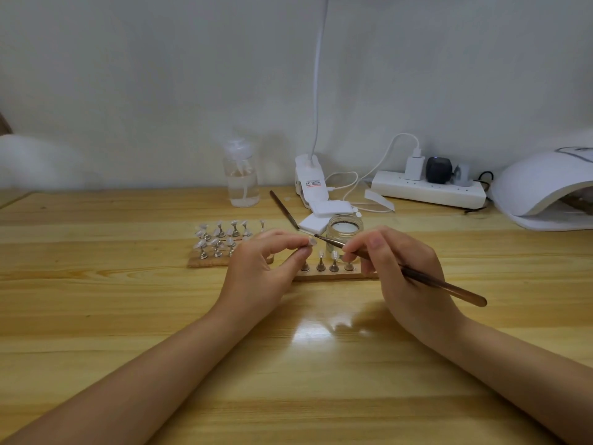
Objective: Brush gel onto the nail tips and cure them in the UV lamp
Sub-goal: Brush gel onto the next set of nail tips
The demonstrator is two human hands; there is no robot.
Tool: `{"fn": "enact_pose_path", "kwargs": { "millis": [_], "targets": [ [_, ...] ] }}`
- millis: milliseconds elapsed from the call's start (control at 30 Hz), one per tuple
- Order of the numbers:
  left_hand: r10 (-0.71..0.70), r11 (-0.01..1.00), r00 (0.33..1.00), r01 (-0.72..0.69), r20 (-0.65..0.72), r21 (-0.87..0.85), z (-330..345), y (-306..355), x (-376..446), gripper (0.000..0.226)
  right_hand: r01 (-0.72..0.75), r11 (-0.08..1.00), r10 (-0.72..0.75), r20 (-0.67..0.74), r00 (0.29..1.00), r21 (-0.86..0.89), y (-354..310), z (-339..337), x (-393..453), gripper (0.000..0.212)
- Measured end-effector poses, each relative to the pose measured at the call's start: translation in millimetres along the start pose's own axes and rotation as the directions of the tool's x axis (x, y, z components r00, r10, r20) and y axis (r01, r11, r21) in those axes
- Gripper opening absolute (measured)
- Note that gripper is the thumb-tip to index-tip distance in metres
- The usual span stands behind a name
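Observation:
My left hand point(261, 268) pinches a small metal stand with a clear nail tip point(310, 241) on top, lifted above the table. My right hand point(398, 268) holds a brown gel brush point(426, 279) like a pen, and its bristle end touches that nail tip. Below the hands a narrow wooden strip point(337, 277) carries several more tips on metal stands. An open glass jar of gel point(345, 229) stands just behind the brush. A second wooden holder point(205, 261) with several tips sits to the left. The white UV lamp point(545, 191) is at the far right.
A clear pump bottle point(242, 178) stands at the back. A second brush point(284, 208) lies by white pads point(313, 223). A clip lamp base point(311, 181), cables and a white power strip point(430, 189) line the wall on the wooden table point(128, 316).

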State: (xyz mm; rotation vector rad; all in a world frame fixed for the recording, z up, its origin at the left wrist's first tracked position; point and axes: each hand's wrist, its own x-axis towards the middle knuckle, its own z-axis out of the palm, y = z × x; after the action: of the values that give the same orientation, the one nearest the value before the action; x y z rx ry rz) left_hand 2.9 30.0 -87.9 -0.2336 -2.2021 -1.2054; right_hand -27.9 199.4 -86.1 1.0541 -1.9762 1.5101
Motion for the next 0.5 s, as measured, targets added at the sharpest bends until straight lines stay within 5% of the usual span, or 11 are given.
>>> {"fn": "enact_pose_path", "kwargs": {
  "millis": [500],
  "targets": [
    [-0.046,0.998,0.999,0.045,-0.010,-0.048,-0.1,-3.2,0.6,0.022,0.015,0.998,-0.017,0.037,0.999,0.067,0.7,-1.2,-1.3,0.033]
  ]
}}
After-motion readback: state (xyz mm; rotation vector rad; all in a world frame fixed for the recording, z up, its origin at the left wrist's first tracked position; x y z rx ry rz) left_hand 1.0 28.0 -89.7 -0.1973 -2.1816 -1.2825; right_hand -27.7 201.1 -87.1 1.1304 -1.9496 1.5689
